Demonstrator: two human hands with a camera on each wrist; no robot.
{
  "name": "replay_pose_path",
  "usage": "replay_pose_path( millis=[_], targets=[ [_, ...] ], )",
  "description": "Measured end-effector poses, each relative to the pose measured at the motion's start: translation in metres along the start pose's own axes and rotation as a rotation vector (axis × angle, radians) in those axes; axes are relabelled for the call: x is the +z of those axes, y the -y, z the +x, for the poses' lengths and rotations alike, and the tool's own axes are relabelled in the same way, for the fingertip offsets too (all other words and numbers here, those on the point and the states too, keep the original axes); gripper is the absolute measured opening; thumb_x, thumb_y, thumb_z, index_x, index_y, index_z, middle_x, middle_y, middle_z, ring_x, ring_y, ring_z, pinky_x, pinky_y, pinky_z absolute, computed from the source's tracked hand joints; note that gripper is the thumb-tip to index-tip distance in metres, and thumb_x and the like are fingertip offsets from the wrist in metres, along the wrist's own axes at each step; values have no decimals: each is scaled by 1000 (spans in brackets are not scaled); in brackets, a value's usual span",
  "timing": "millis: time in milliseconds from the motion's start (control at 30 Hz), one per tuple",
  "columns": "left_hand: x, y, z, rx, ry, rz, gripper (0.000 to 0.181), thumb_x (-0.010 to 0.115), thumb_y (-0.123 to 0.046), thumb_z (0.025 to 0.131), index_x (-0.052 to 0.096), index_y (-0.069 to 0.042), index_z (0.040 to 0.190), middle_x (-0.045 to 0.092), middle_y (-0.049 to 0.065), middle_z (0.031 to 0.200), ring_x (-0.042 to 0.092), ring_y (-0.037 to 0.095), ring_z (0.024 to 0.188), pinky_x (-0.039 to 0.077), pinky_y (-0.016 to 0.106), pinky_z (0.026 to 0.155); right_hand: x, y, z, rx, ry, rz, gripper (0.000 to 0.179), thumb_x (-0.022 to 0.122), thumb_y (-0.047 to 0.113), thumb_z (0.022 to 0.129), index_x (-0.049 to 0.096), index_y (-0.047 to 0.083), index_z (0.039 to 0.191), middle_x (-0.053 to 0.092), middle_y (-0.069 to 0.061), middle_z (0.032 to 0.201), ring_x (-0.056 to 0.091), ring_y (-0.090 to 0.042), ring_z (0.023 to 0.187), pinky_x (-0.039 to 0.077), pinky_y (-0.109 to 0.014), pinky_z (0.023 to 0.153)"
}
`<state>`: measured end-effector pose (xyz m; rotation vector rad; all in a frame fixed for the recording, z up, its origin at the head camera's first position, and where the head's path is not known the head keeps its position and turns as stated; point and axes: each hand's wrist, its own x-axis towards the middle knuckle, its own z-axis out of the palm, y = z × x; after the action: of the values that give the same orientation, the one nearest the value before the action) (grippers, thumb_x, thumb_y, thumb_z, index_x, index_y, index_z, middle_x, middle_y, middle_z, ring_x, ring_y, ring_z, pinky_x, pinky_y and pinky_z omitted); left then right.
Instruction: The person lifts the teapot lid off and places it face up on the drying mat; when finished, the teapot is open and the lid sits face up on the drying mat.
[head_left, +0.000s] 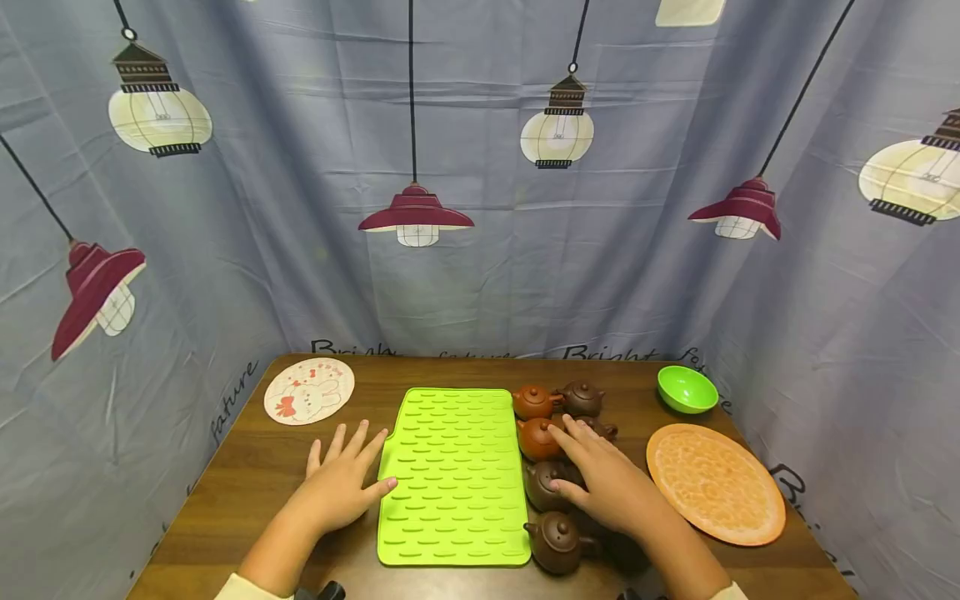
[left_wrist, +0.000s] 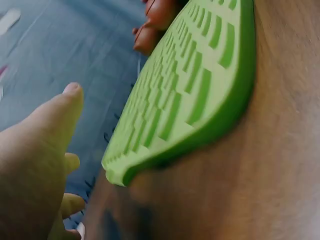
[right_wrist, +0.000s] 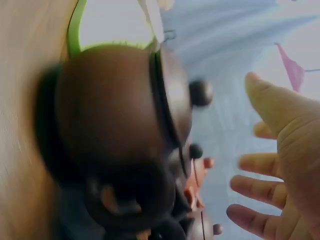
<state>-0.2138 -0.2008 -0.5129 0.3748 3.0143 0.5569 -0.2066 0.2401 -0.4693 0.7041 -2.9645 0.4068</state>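
Note:
A bright green ridged mat (head_left: pixel 453 479) lies in the middle of the table. My left hand (head_left: pixel 341 483), fingers spread, hovers by its left edge, the thumb over the mat; it holds nothing. On the other side my right hand (head_left: pixel 607 479) is stretched out above a cluster of small teapots, gripping none. A dark brown teapot (head_left: pixel 557 542) stands nearest me, with another brown teapot (head_left: pixel 546 485) behind it. Farther back are two reddish-brown teapots, one (head_left: pixel 537 439) partly behind my fingertips, the other (head_left: pixel 532 402) beside a dark teapot (head_left: pixel 582 398). My right hand and forearm hide some teapots.
A round orange mat (head_left: pixel 716 483) lies at the right, with a green bowl (head_left: pixel 687 390) behind it. At the back left is a round white mat (head_left: pixel 309 392) with a rabbit print. A grey-blue curtain (head_left: pixel 480 283) surrounds the wooden table (head_left: pixel 225 517).

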Motion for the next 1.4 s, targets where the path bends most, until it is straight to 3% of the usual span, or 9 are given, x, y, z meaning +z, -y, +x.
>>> replay_pose_path(
  millis=[167,300,367,633,867,1000,1400],
  targets=[
    [19,11,-2,-90,37,-205,88,56,-68,99,25,-25,168,15,21,174,4,60,156,-6,87,111,3,17,-21,21,-49,114,67,79,44,93,58,18,150,60,-3,150,58,-29,138,50,-54,111],
    [28,23,-3,-162,-3,-245,92,58,-71,96,25,-25,168,17,23,173,4,59,156,-12,86,111,12,26,-36,30,-61,160,64,79,48,91,62,20,145,63,5,143,61,-21,132,54,-46,107],
    [30,27,-4,-168,-27,-264,92,61,-70,95,27,-23,168,19,24,172,5,59,155,-13,85,110,17,29,-41,34,-63,169,63,78,51,90,63,21,144,64,7,141,62,-20,131,54,-45,106],
    [32,32,-7,-52,-78,-284,87,66,-64,95,36,-21,165,26,16,172,12,56,156,-10,84,112,26,32,-54,66,-83,124,51,84,45,87,72,24,132,64,16,121,63,-9,111,59,-35,92],
    [35,34,-8,-2,-69,-206,92,69,-72,88,40,-27,163,32,7,172,16,54,156,-7,84,112,30,29,-56,-7,-107,115,30,86,32,87,78,28,115,61,23,105,59,2,97,58,-28,83],
    [38,35,-8,26,-68,-169,94,73,-74,83,45,-30,161,35,4,171,18,53,156,-5,84,112,32,29,-57,-37,-141,113,29,88,29,85,79,29,112,58,24,101,55,5,93,56,-25,78],
    [45,39,-8,76,-41,-85,89,67,-83,80,52,-37,155,37,-5,170,18,50,158,-4,83,113,29,30,-58,-34,-99,112,23,84,23,90,77,27,111,61,22,103,60,4,93,57,-24,77]
  ],
)
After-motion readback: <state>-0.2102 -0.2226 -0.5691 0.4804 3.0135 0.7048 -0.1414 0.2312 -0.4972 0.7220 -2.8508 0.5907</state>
